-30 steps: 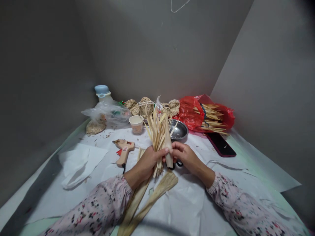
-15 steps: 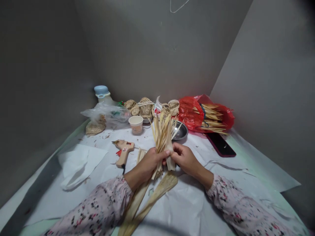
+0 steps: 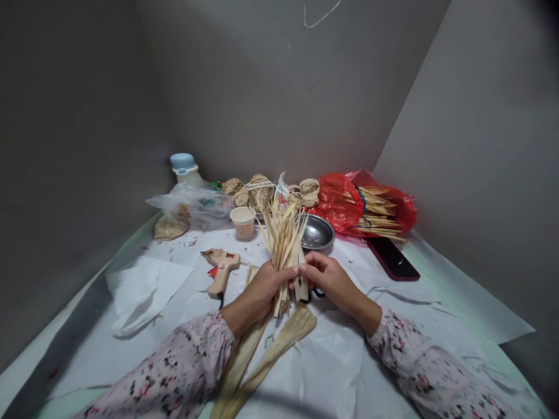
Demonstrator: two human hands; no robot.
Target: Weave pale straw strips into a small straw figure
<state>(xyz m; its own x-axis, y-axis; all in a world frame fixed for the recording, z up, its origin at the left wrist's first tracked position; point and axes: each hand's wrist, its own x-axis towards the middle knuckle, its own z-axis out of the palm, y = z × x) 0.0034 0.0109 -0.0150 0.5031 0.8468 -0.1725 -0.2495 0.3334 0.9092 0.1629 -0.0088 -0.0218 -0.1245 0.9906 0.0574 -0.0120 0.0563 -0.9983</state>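
Note:
My left hand (image 3: 263, 286) is closed around a bundle of dried husk strips (image 3: 279, 235), held upright with frayed tips fanning out at the top. At the bundle's right side, a flat pale strip (image 3: 299, 254) shows a split at its lower end; my right hand (image 3: 331, 280) pinches it, thumb and fingertips meeting my left thumb. Black loops (image 3: 319, 293), like scissor handles, show partly behind my right hand. Below both hands, long wide husk leaves (image 3: 279, 348) lie on the white sheet.
Left of my hands lies a glue gun (image 3: 222, 272). Behind stand a paper cup (image 3: 243, 222), a metal bowl (image 3: 318, 233) and coiled braids (image 3: 261, 191). A red bag (image 3: 338, 203) of husks and a phone (image 3: 393, 259) are at right. Crumpled paper (image 3: 135, 297) lies left.
The pale strip at the bundle's right has turned and now shows a split. The bundle's top has shifted left, uncovering more of the bowl. Black loops have come into view.

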